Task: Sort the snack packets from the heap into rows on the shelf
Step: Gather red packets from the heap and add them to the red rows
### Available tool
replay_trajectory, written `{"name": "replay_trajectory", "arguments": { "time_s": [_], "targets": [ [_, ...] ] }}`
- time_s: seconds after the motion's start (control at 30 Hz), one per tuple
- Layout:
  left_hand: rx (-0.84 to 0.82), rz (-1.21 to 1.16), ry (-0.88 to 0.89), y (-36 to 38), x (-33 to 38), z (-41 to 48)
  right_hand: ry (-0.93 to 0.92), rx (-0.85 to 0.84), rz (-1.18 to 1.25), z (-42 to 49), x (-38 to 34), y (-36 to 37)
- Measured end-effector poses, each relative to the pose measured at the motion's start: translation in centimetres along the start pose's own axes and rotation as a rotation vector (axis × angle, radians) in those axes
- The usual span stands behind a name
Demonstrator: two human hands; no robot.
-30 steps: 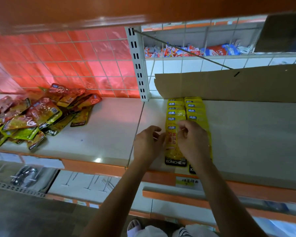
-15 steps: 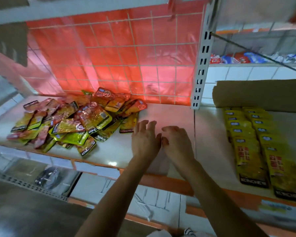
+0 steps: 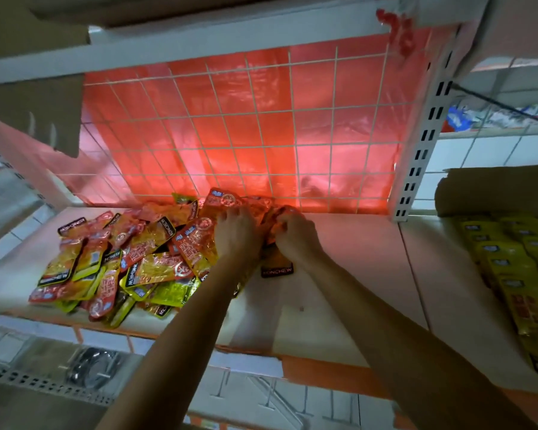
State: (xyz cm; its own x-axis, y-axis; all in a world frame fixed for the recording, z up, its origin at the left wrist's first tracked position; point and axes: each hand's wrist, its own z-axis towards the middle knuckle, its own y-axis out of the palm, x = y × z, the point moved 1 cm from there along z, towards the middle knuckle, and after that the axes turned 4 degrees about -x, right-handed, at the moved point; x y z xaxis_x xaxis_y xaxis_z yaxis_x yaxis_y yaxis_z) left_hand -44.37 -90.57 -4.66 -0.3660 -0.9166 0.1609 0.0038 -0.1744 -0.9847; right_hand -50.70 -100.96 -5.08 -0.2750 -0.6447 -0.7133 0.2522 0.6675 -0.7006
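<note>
A heap of red, orange and yellow-green snack packets [image 3: 128,259] lies on the white shelf [image 3: 348,274], against its back grid on the left. My left hand [image 3: 236,235] lies on the heap's right edge with its fingers curled over the packets. My right hand [image 3: 295,235] is beside it, fingers curled into a red packet [image 3: 274,220] at the back. An orange packet [image 3: 277,265] lies under both wrists. Two rows of yellow packets [image 3: 516,274] run front to back on the right shelf section.
A white wire grid with red film [image 3: 246,135] backs the shelf. A slotted white upright [image 3: 423,144] divides the sections. A cardboard sheet [image 3: 494,190] stands behind the yellow rows. An upper shelf [image 3: 199,41] hangs overhead. The orange shelf lip [image 3: 323,370] runs along the front.
My view and both hands have swung left from the yellow rows to the heap. The hands, open above bare shelf half a second ago, now reach into the heap's right edge.
</note>
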Motion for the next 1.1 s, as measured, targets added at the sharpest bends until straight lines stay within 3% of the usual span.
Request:
{"name": "replay_trajectory", "arguments": {
  "time_s": [0.13, 0.27, 0.43, 0.6, 0.77, 1.0, 1.1],
  "targets": [
    [-0.038, 0.087, 0.003, 0.3, -0.1, 0.9, 0.068, 0.002, 0.027, 1.3, -0.8, 0.7],
    [-0.036, -0.008, 0.021, 0.5, -0.6, 1.4, 0.108, 0.023, 0.097, 1.5, -0.2, 1.0],
    [0.096, -0.094, 0.124, 0.1, -1.3, 0.8, 0.116, 0.079, 0.228, 1.0, -0.1, 1.5],
    [0.205, -0.575, 0.175, -0.1, -0.1, -1.2, 0.256, 0.167, 0.588, -0.2, 0.7, 1.2],
    [-0.120, -1.245, 0.045, 1.8, 3.4, -3.3, 0.242, 0.293, 0.770, -2.6, 2.6, -1.3],
    [-0.491, -1.751, 0.040, 3.5, 9.3, -5.6, 0.311, 0.470, 0.791, -6.6, 7.5, -6.9],
    [-0.600, -1.786, 0.055, 4.1, 12.3, -6.9, 0.336, 0.512, 0.782, -8.9, 10.3, -9.9]
  ]
}}
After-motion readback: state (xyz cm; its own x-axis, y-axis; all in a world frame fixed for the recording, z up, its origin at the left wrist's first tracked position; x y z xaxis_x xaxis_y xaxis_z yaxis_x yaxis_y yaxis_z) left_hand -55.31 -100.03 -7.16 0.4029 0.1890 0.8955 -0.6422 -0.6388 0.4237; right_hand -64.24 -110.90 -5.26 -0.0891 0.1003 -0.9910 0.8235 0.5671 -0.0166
